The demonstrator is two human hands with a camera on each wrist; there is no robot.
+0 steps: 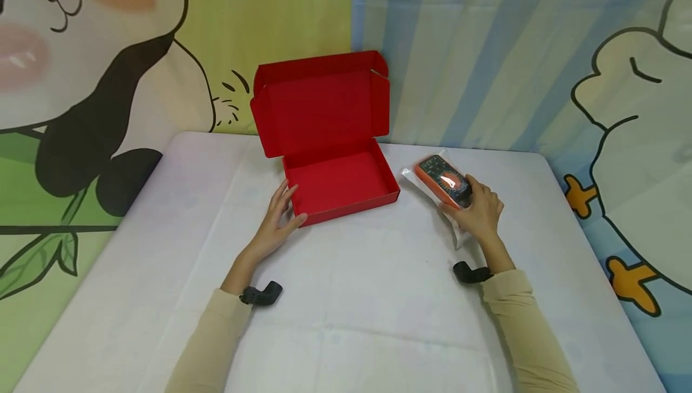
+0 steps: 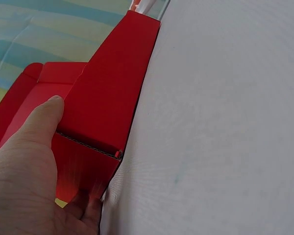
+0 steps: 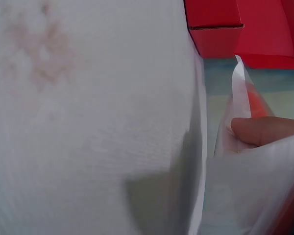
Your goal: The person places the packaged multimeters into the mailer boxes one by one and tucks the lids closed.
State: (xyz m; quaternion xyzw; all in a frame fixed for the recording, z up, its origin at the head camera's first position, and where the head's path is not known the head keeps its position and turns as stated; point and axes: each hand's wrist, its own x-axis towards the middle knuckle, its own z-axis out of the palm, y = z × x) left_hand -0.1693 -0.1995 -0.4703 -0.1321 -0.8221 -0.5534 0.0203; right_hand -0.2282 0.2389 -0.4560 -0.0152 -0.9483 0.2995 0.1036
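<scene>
Holding orange-rimmed multimeter (image 1: 440, 178) w/ R grip (image 1: 481, 207), curled round its lower end thru clear, crinkly plastic bag (image 3: 250, 181), on table's R side; near red cardboard box (image 1: 340, 182) but apart from it. Lying slantwise in that hold, blocky w/ rounded corners, incl. dark faceplate, circular dial markings & bright glare off the plastic. Can't tell if touching the cloth or slightly lifted. Reaching round box's near L corner w/ L grip (image 1: 276, 225), spread wide, fingers along side wall, thumb by the front; touching the board. Made of matte red corrugated stock, shallow & rectangular, w/ raw fluted edge visible at that corner in L wrist view. Standing w/ hinged lid (image 1: 327, 104) tipped up at back, incl. side flaps & rounded tabs. Set on table (image 1: 346, 297) under smooth white cloth, softly creased. Wearing beige sleeves (image 1: 527, 327), plus small black cams (image 1: 262, 294) at both wrists. Hung behind: printed backdrop (image 1: 470, 50) w/ panda on L, broad blue stripes mid-R & rounded white bird, orange-footed, far R.
</scene>
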